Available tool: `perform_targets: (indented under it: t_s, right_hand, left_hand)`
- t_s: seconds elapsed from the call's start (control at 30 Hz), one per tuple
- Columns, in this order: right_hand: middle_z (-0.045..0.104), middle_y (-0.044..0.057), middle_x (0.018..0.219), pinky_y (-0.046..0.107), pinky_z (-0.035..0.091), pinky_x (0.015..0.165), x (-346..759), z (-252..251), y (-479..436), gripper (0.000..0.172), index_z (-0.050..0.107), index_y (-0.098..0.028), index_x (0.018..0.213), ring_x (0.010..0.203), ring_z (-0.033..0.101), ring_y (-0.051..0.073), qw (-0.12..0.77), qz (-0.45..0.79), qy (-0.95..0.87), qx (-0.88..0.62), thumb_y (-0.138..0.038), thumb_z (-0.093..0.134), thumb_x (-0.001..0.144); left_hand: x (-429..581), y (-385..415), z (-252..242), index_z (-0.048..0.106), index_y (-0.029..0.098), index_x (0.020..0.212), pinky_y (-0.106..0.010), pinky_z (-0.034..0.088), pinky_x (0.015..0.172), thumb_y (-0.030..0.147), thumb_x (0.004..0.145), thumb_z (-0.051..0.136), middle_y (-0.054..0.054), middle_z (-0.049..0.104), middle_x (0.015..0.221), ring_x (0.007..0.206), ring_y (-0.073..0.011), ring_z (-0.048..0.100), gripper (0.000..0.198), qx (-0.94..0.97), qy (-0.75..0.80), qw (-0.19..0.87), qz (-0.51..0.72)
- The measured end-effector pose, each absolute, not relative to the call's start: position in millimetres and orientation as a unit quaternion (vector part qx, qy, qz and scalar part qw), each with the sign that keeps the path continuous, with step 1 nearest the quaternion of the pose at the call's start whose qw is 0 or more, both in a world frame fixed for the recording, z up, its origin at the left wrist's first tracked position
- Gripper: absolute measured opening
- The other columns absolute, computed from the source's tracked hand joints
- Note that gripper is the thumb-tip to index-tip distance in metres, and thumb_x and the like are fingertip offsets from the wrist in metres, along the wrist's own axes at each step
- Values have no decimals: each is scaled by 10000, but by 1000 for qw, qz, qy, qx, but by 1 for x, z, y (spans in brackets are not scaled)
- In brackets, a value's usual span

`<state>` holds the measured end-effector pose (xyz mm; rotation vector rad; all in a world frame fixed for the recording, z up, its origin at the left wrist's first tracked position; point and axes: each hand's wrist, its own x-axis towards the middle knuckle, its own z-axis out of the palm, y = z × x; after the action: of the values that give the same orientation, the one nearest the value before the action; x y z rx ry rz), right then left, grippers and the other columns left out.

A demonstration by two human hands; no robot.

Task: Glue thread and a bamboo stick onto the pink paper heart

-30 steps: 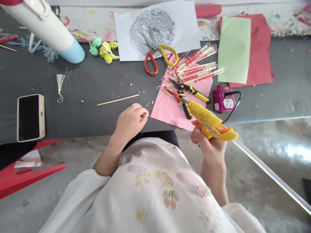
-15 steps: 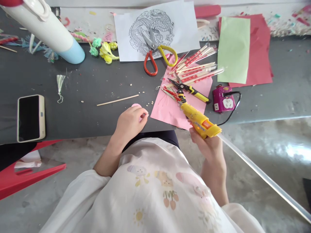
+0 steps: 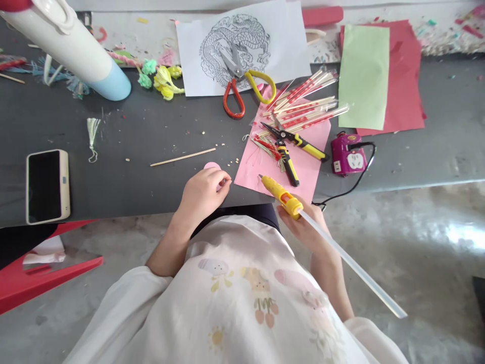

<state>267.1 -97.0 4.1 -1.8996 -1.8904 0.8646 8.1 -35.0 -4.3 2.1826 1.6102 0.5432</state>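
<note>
My right hand (image 3: 303, 222) is wrapped round a yellow hot glue gun (image 3: 278, 191) just over the table's front edge. Its nozzle points up and left over a pink paper sheet (image 3: 250, 169), and a long clear glue stick (image 3: 352, 265) sticks out of its back end. At the table edge, my left hand (image 3: 204, 189) is closed, thumb and fingertips together, on a round pink piece of paper (image 3: 212, 165) that is mostly hidden behind the fingers. A thin wooden stick (image 3: 183, 156) lies beyond that hand, with small crumbs beside it.
Black-and-yellow pliers (image 3: 290, 162) and wrapped sticks (image 3: 303, 108) lie on the pink sheet. Scissors (image 3: 237, 71) rest across a dragon print (image 3: 189, 55). A purple power adapter (image 3: 346, 154) with a black cord is at right, green paper (image 3: 364, 76) behind it. At left are a phone (image 3: 44, 187) and bottle (image 3: 94, 60).
My right hand has brought the glue gun left and nearer my left hand, uncovering the pliers' lower handle. More of the glue stick is in view. The left hand stays put.
</note>
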Motion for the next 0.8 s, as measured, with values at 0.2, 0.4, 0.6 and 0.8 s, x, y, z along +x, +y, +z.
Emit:
perform_targets:
  t_s: [0.2,0.4,0.6,0.8]
  right_hand:
    - [684,48,698,267,429,553,268,3,-99,311,683,-180,1032,563,599,173,117,279,-665,-683,-371,531,839]
    - [678,48,728,256,419,558,275,12,-106,307,653,-178,1083,584,588,158,103,304,-681,-658,-370,514,889]
    - [610,17,627,273,411,515,293,16,-110,229,656,-176,886,505,502,138,182,309,-628,-691,-392,583,856]
    - [665,42,764,284,451,527,295,11,-106,305,695,-172,999,557,537,141,253,288,-535,-752,-389,657,788]
  left_hand:
    - [10,-35,-4,677,221,836,-244,404,622,212,890,565,19,659,777,692,-114,586,125,774,573,199,181]
    - [12,-35,-3,673,222,824,-252,395,625,222,899,546,13,646,756,696,-123,574,147,778,570,203,169]
    - [12,-35,-3,678,225,824,-256,398,635,220,894,541,10,666,779,716,-129,582,154,773,580,201,164]
    - [15,-34,-3,657,224,804,-242,385,618,208,881,546,28,647,773,686,-107,564,136,762,587,222,161]
